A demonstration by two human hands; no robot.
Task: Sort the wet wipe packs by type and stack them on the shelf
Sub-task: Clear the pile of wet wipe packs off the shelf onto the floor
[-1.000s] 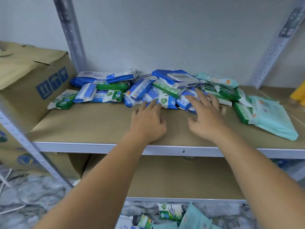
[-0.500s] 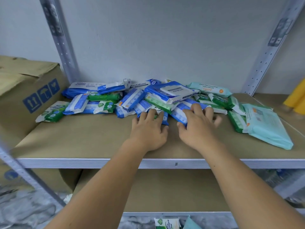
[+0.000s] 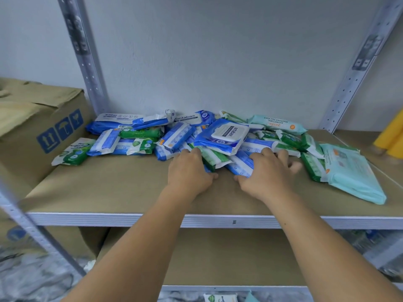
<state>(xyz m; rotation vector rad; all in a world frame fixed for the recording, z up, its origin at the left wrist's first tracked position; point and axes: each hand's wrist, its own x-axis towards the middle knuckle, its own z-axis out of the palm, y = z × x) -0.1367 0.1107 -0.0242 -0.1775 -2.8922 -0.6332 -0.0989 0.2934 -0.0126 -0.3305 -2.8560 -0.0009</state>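
Head view: wet wipe packs (image 3: 222, 136), blue, green-and-white and pale teal, heaped unsorted at the back of the shelf (image 3: 122, 188). Left hand (image 3: 189, 171) and right hand (image 3: 266, 173) rest on the heap's front edge, fingers extended, gripping nothing.

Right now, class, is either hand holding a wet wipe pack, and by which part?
Cannot be told. The left hand lies on the near end of a green pack, the right hand on a blue pack; no clear grip shows.
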